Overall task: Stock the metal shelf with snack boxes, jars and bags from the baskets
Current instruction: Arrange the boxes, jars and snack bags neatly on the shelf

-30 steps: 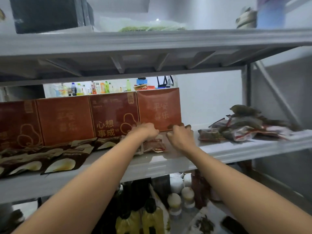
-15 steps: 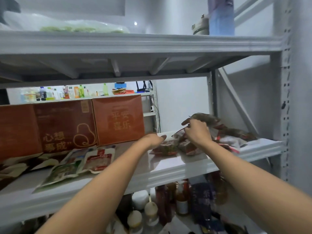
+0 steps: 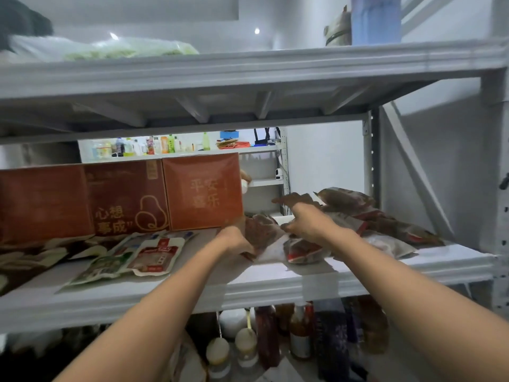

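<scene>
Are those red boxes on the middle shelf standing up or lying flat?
Upright. The red boxes stand side by side at the back of the shelf, printed fronts facing out, bottom edges on the board.

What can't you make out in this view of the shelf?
Head view:
- Left hand, right hand: grips hidden by the brown bags around them.
- Leftmost red box: cut by left edge.
- Bag pile: print blurred.
- Lower-shelf bottles: labels too dark to read.
</scene>
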